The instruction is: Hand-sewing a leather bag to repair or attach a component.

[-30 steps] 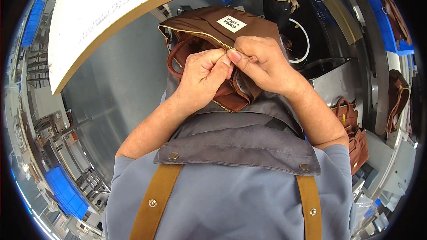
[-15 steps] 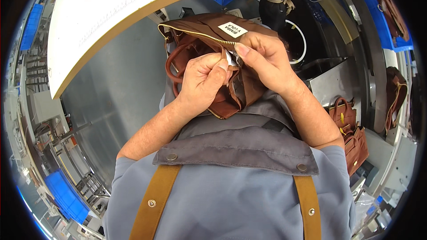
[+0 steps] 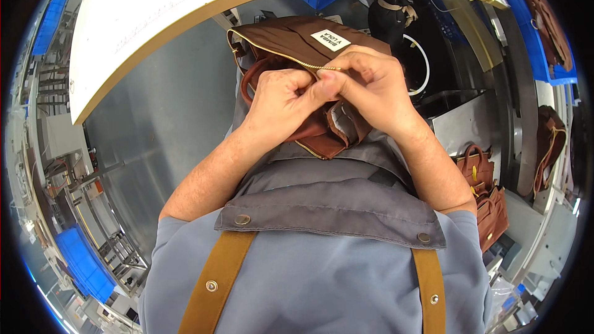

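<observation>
A brown handbag lies on my lap, its brown fabric lining (image 3: 278, 28) turned outward and a white label (image 3: 331, 39) on it. A gold zipper (image 3: 272, 49) runs along the edge of that lining. My left hand (image 3: 281, 102) and my right hand (image 3: 377, 89) meet at the zipper edge, thumbs close together. Both are closed, pinching this edge of the bag; the fingertips partly hide what lies between them. A reddish-brown handle (image 3: 249, 83) shows beside my left hand. Below the hands, the leather body (image 3: 322, 142) hangs open with a pale inner layer showing.
A white worktop (image 3: 179, 3) curves across the far side. To the right stand a metal box (image 3: 461, 120), a white ring (image 3: 426, 68) and several reddish-brown bags (image 3: 492, 216). A blue bin (image 3: 544, 55) holds more brown pieces. Another blue crate (image 3: 83, 266) is at lower left.
My left hand has moved right and up against my right hand, so the thumbs now meet at the zipper edge. The white bit between the fingers is now covered.
</observation>
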`<state>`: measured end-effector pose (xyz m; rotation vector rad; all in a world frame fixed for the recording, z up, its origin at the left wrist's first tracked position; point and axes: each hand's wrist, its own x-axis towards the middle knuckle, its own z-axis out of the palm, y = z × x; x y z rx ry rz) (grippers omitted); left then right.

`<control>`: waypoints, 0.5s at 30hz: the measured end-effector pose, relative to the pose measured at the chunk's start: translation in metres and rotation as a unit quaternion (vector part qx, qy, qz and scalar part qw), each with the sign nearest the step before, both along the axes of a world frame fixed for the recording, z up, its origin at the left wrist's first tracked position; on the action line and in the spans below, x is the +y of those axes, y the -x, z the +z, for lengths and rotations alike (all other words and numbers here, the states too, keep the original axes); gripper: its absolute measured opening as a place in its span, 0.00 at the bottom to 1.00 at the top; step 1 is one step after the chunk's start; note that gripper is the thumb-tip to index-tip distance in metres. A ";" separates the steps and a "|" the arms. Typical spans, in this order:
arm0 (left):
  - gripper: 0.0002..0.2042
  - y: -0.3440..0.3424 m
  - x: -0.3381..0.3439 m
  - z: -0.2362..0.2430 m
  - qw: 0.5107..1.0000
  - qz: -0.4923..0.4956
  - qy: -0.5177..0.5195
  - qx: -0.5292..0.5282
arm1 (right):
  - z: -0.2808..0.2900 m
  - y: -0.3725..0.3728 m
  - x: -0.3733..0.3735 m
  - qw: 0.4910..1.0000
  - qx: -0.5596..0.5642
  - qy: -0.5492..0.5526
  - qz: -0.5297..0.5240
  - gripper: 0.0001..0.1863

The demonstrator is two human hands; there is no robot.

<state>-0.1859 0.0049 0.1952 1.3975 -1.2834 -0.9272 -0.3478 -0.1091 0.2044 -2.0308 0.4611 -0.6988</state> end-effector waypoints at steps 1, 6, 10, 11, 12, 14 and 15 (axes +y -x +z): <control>0.24 0.002 -0.003 0.000 0.999 0.007 -0.042 -0.019 | -0.005 0.000 0.000 0.996 -0.027 -0.089 -0.013 0.05; 0.22 0.004 -0.009 -0.010 0.995 -0.046 -0.013 0.089 | 0.000 0.005 -0.002 0.998 -0.031 -0.026 -0.051 0.04; 0.21 0.001 -0.010 -0.006 0.996 -0.056 -0.025 0.067 | 0.006 0.006 -0.003 0.994 0.012 0.076 -0.075 0.05; 0.20 0.002 -0.009 -0.005 0.996 -0.051 -0.029 0.065 | 0.006 0.005 -0.001 0.994 0.005 0.073 -0.085 0.06; 0.20 0.003 -0.008 -0.004 0.996 -0.046 -0.032 0.063 | 0.006 0.006 0.001 0.993 -0.003 0.069 -0.094 0.06; 0.19 0.004 -0.005 -0.004 0.997 -0.043 -0.044 0.050 | 0.005 0.007 0.004 0.992 0.002 0.072 -0.099 0.06; 0.19 0.004 -0.005 -0.004 0.997 -0.040 -0.054 0.036 | 0.005 0.007 0.005 0.992 0.006 0.076 -0.105 0.06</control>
